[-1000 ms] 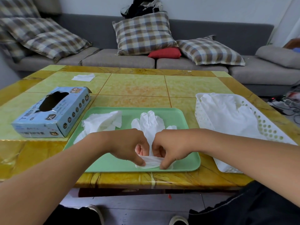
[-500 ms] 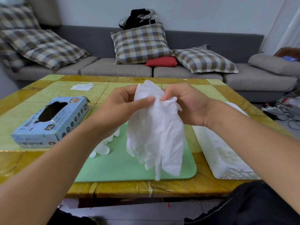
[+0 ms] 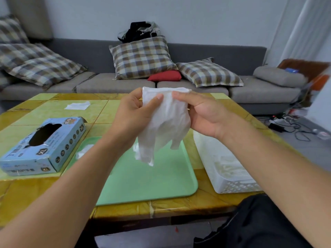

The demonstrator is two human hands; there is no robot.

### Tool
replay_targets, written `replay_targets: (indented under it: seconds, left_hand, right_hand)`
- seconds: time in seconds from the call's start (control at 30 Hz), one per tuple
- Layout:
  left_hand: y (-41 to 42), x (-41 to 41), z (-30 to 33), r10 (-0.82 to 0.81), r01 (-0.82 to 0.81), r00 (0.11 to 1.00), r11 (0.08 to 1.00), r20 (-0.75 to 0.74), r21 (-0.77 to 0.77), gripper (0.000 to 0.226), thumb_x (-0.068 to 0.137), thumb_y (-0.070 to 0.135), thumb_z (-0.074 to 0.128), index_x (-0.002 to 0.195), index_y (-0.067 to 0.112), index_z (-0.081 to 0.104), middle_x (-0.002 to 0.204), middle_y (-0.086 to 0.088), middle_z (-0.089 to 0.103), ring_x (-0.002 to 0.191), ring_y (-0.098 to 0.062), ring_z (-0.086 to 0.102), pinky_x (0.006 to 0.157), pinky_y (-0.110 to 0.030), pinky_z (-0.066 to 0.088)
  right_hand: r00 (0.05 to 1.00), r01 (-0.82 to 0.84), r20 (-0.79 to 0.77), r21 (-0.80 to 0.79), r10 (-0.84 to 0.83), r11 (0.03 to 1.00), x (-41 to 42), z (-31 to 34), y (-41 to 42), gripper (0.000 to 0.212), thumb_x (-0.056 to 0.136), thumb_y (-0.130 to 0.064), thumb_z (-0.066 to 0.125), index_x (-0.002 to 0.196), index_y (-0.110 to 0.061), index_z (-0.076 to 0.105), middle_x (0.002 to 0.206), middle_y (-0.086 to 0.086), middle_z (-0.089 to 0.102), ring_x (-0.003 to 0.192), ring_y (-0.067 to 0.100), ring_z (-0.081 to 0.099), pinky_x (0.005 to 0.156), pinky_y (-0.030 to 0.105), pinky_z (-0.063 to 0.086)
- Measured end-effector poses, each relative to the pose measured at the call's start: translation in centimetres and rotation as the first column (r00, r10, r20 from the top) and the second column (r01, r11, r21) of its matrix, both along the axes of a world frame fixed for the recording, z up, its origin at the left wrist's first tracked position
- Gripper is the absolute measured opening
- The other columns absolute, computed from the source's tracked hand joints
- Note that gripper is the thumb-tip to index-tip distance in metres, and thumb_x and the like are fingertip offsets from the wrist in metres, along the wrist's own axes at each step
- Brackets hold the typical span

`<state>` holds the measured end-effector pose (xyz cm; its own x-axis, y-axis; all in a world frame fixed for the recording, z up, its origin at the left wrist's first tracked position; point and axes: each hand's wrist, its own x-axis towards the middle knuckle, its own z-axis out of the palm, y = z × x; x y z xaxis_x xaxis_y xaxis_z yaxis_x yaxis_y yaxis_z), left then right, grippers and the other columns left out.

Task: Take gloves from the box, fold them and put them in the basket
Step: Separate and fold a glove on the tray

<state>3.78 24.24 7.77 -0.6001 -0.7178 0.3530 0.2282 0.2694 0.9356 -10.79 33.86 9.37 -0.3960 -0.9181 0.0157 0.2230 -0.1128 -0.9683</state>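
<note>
Two hands, one glove (image 3: 164, 122): from my head camera, my left hand (image 3: 133, 113) and right hand (image 3: 202, 113) pinch its cuff in mid-air above the green tray (image 3: 161, 183). Folding seems underway; next I'd double it over, then reach right to the basket (image 3: 231, 187).

on the worktop (image 3: 125, 210) we see the tray (image 3: 152, 183) in the middle, the box (image 3: 44, 147) to its left and the basket (image 3: 231, 176) to its right. we hold a glove (image 3: 164, 126) above the tray; a sofa (image 3: 250, 90) stands behind.
</note>
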Motion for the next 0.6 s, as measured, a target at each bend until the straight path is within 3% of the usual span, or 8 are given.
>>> replay_targets:
  seconds: [0.1,0.2,0.33,0.47,0.6]
  left_hand:
    - [1.4,-1.2,2.6,-0.056,0.057,0.998,0.998,-0.008,0.031,0.020,0.097,0.027,0.066,0.108,0.013,0.075,0.098,-0.013,0.077,0.094,-0.028,0.075,0.084,-0.039,0.061]
    - [2.8,-3.8,5.5,-0.114,0.114,0.993,0.993,-0.004,0.017,0.021,0.097,0.027,0.065,0.104,0.012,0.077,0.099,-0.007,0.078,0.094,-0.022,0.075,0.085,-0.035,0.061]
    - [4.8,-7.8,7.4,-0.213,0.212,0.977,0.976,0.028,0.051,0.039,0.094,0.030,0.069,0.114,-0.003,0.071,0.112,-0.018,0.073,0.097,-0.026,0.071,0.098,-0.044,0.053]
    - [6.5,-11.7,7.3,-0.306,0.291,0.949,0.942,0.074,0.165,0.039,0.094,0.030,0.069,0.119,0.001,0.070,0.110,-0.012,0.076,0.100,-0.025,0.073,0.083,-0.032,0.059]
    - [6.0,-14.8,6.2,-0.201,0.178,0.971,0.969,0.131,0.169,0.033,0.093,0.026,0.072,0.114,0.001,0.071,0.110,-0.016,0.074,0.095,-0.025,0.072,0.091,-0.045,0.057]
  right_hand:
    - [0.996,0.056,-0.067,-0.028,-0.058,0.998,-2.1,2.7,2.0,0.030,0.094,-0.012,0.065,0.121,0.001,0.068,0.119,0.018,0.070,0.107,0.028,0.068,0.095,0.039,0.055]
    - [0.981,0.087,-0.168,-0.053,-0.095,0.995,-4.5,5.6,4.8,0.036,0.096,-0.010,0.062,0.129,0.005,0.063,0.125,0.020,0.069,0.117,0.031,0.067,0.101,0.039,0.054]
    - [0.971,0.118,-0.204,-0.033,-0.122,0.992,-7.6,7.5,8.3,0.046,0.090,-0.012,0.063,0.134,0.004,0.060,0.131,0.020,0.066,0.121,0.031,0.064,0.098,0.038,0.056]
    - [0.977,0.129,-0.176,0.019,-0.123,0.991,-10.4,7.1,10.4,0.034,0.099,-0.009,0.056,0.130,0.002,0.062,0.125,0.018,0.069,0.119,0.030,0.066,0.096,0.038,0.057]
    - [0.953,0.230,-0.221,0.077,-0.209,0.970,-12.8,6.4,9.1,0.035,0.099,-0.006,0.059,0.132,0.006,0.059,0.123,0.020,0.070,0.115,0.031,0.068,0.101,0.042,0.054]
